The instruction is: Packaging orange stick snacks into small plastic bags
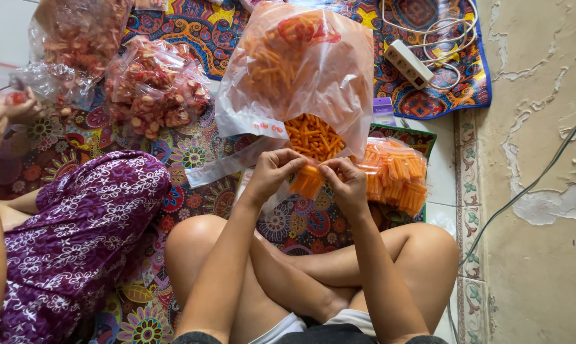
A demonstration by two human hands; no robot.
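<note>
Small packet (308,181) of orange stick snacks, clear plastic: held up between both hands, just below the mouth of the large bag.

Head view, places given from the large bag (300,76):
- Large bag: clear plastic, bulky, part-filled with orange sticks, its open mouth facing the person.
- Left hand (272,173): below the bag, fingers pinched on the packet's left edge.
- Right hand (348,181): below the bag, fingers pinched on the packet's right edge.
- Filled packets (396,175): heap of orange-stick packets, lower right of the bag, just beside the right hand.
- Power strip (410,64): white, with coiled cable, right of the bag on the patterned mat (192,28).
- Bags of reddish snacks (154,86): left of the bag, well apart from the hands.
- Another person's hand (20,105): far left, closed on a small red item; purple flowered garment (78,236) below it.
</note>
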